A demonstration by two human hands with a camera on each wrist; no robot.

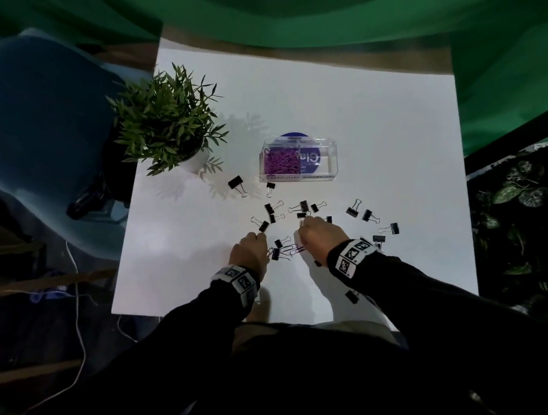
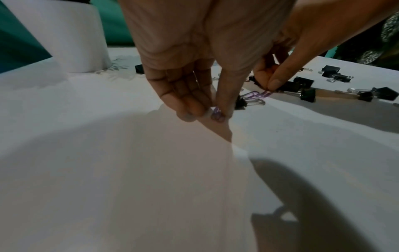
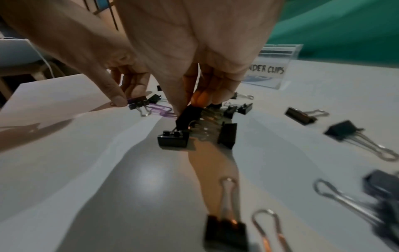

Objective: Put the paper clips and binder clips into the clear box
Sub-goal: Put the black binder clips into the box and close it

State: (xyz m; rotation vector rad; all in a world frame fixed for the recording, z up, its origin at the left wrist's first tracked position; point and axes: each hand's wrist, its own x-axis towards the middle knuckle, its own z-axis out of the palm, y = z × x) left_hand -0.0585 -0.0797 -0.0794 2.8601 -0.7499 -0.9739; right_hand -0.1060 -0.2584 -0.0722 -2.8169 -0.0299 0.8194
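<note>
While my left hand [image 2: 194, 95] pinches a paper clip [image 2: 217, 114] and my right hand [image 3: 194, 81] a binder clip [image 3: 189, 116], either may slip before reaching the box [image 1: 297, 159].

White table [image 1: 392, 117] carries potted plant [image 1: 169, 123] far-left, clear box [image 1: 298, 162] mid, black binder clips [image 1: 355, 209] scattered nearer, purple paper clips [image 2: 257, 94] among them.

The desk [image 1: 375, 119] is smooth, white and faintly glossy. The binder clips [image 3: 343, 130] have matt black bodies and shiny wire handles. The box [image 1: 297, 159] is clear, glossy plastic.
</note>
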